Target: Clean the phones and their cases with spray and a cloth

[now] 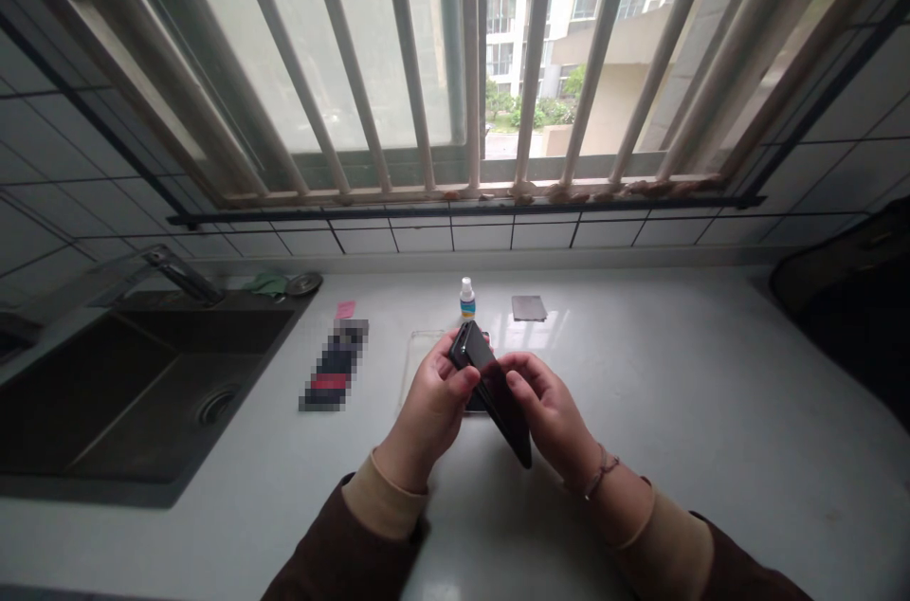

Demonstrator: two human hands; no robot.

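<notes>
Between both hands, above the counter, a black smartphone is held at a tilt. My left hand is closed round its upper end, thumb on the near face. At its right edge my right hand is closed, thumb and fingers against the side. A thin pale outline, perhaps a clear phone case, lies on the counter behind my left hand. Below the phone lies a flat dark-faced object, mostly hidden. Just beyond stand a small white-capped bottle with a blue label and a folded grey cloth.
A dark sink with a faucet takes up the left. Near it lie a pink slip and a blurred dark rectangular item. A black bag-like shape stands far right. A barred window rises behind the white counter.
</notes>
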